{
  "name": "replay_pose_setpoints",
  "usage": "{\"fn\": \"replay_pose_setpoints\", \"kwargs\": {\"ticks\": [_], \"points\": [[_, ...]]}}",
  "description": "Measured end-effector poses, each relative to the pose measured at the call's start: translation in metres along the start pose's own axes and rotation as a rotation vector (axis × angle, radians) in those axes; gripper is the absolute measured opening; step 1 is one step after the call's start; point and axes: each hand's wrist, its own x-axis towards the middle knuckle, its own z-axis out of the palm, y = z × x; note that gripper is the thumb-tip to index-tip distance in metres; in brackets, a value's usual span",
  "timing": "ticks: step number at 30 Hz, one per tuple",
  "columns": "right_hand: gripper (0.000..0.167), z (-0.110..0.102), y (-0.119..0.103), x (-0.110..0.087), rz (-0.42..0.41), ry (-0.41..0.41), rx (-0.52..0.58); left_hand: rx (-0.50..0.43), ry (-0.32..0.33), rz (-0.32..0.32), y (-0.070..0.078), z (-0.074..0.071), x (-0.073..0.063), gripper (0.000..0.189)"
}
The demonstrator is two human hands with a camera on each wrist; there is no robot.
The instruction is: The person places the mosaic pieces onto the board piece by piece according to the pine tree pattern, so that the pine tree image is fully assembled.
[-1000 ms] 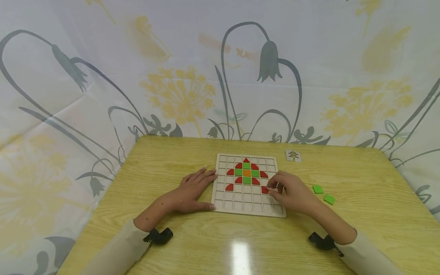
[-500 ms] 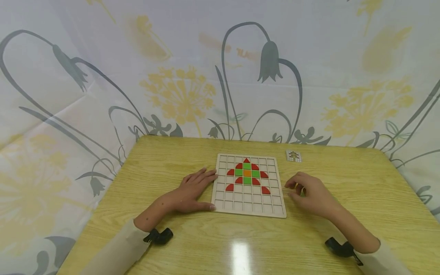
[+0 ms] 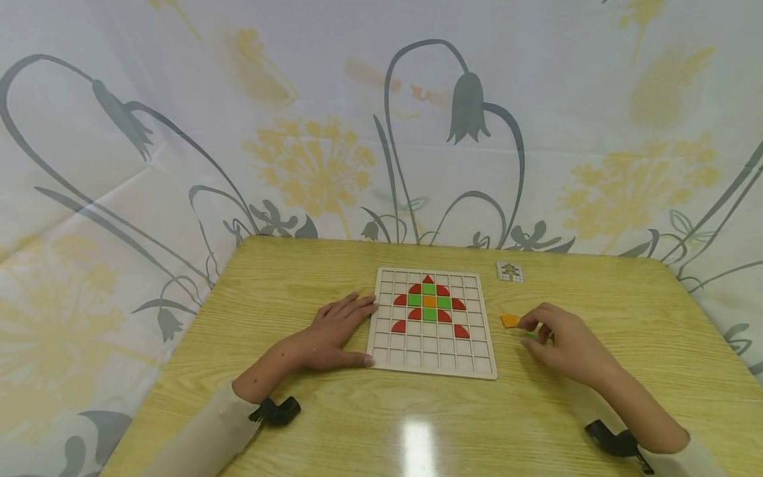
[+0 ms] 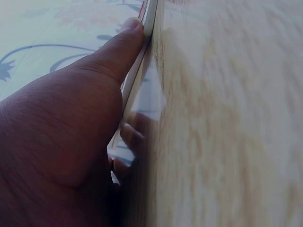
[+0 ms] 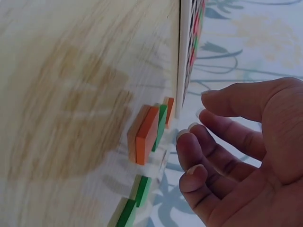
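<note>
The light wooden grid board lies flat on the table. Red quarter-circle tiles, green square tiles, an orange square tile and a red triangle tile form a tree-like figure on it. My left hand rests at the board's left edge, fingers and thumb extended and touching it. Right of the board, my right hand hovers over loose tiles, fingers loosely bent and nothing between them. An orange tile shows by its fingertips. The right wrist view also shows green tiles standing off below the fingers.
A small pattern card with a tree picture lies behind the board on the right. The wooden table ends at the back against a flower-printed cloth. Black wrist cameras sit at both sleeves.
My right hand has left the red quarter-circle tile on the board and moved right, over the loose tiles. An orange tile has come into view; the two green tiles at right are now covered.
</note>
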Motion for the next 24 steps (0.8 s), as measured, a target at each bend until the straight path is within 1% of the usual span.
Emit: {"fn": "replay_pose_setpoints", "kwargs": {"ticks": [4, 13, 17, 24], "points": [[0.018, -0.002, 0.001, -0.001, 0.022, -0.01, -0.018, 0.003, 0.001, 0.0, 0.0, 0.0, 0.0, 0.099], [0.016, -0.002, 0.007, -0.001, 0.094, -0.06, -0.062, 0.01, 0.004, 0.002, 0.0, 0.0, 0.0, 0.099], [0.015, 0.0, 0.009, -0.001, 0.097, -0.062, -0.074, 0.011, 0.005, 0.001, 0.0, 0.001, 0.0, 0.1], [0.017, 0.004, 0.013, -0.002, 0.099, -0.095, -0.076, 0.013, 0.005, -0.002, 0.001, 0.0, -0.001, 0.1]]}}
